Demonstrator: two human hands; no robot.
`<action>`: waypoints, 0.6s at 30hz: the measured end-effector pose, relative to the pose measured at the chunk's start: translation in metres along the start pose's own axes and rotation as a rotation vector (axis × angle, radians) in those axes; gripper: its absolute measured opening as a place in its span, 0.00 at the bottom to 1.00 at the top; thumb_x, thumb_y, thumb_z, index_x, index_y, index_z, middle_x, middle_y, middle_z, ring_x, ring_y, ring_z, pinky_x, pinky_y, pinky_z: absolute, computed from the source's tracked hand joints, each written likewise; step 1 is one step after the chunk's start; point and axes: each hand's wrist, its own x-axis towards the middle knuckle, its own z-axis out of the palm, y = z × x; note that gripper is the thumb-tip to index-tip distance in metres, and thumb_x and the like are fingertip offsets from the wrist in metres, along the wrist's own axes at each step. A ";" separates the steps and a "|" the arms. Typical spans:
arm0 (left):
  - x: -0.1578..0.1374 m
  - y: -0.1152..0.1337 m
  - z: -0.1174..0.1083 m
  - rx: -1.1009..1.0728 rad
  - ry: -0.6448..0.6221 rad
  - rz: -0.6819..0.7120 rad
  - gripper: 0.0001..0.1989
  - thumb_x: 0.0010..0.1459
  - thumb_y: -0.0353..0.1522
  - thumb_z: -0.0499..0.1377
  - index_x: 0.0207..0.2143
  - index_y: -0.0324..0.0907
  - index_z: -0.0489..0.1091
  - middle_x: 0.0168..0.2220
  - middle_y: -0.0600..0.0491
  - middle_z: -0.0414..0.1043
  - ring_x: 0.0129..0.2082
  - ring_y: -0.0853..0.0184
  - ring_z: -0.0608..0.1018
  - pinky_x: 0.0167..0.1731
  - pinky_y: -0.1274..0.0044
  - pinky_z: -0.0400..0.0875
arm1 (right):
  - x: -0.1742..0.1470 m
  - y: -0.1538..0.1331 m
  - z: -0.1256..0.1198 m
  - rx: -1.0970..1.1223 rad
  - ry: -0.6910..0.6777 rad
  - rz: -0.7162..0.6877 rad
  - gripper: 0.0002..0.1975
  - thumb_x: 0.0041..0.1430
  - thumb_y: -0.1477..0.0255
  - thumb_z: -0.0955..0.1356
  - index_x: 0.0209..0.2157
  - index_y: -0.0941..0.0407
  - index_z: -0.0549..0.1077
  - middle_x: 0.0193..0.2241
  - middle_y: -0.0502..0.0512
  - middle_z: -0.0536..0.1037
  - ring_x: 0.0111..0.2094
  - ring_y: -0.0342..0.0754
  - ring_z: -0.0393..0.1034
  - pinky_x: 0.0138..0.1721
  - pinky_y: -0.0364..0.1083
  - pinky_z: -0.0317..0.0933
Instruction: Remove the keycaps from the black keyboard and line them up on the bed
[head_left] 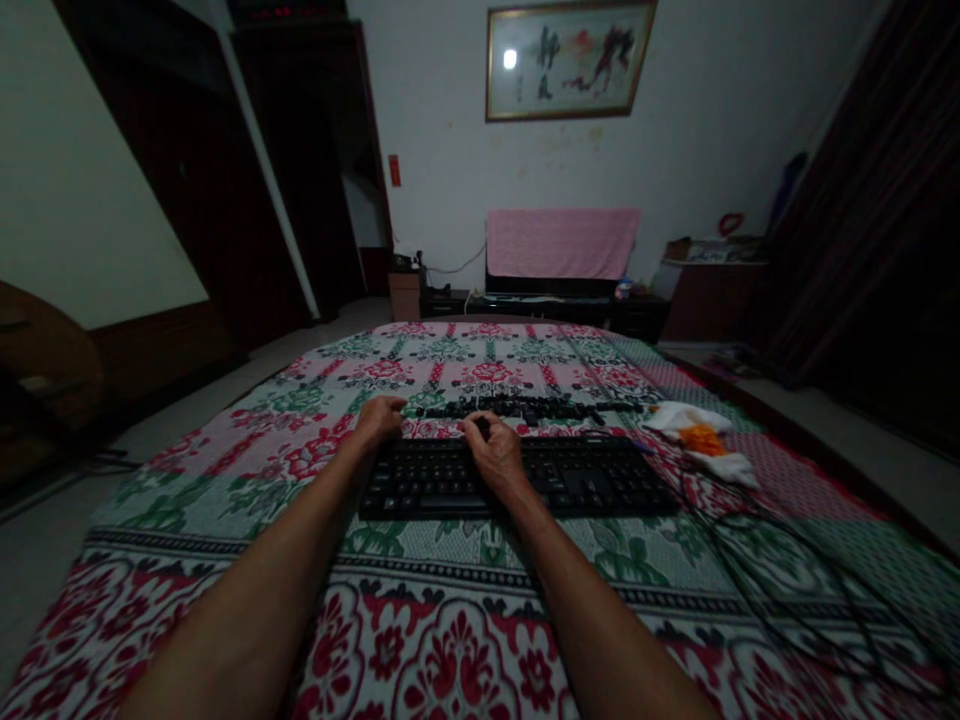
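A black keyboard (600,480) lies on the patterned cloth in front of me. My right hand (495,452) is over its upper middle, thumb and fingers pinched on a small black keycap (483,426). Past the keyboard's far edge, several loose black keycaps (532,408) are spread in a long row. By the far left corner of the keyboard is my left hand (380,420), its fingers partly stretched toward the row and nothing visible in them. Dim light hides the detail of the keys under my right hand.
A crumpled white and orange cloth or tissue (701,440) sits right of the keyboard. Black cable (795,560) loops across the right side of the table. The floral tablecloth (450,620) covers the table. A pink cloth (562,243) drapes a screen by the far wall.
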 end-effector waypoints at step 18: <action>-0.066 -0.019 -0.020 -0.743 -0.137 -0.017 0.17 0.41 0.32 0.59 0.35 0.36 0.76 0.33 0.49 0.76 0.32 0.64 0.75 0.34 0.75 0.66 | -0.008 -0.028 0.042 0.098 -0.263 -0.145 0.11 0.53 0.67 0.62 0.28 0.57 0.73 0.26 0.51 0.76 0.29 0.44 0.69 0.35 0.41 0.61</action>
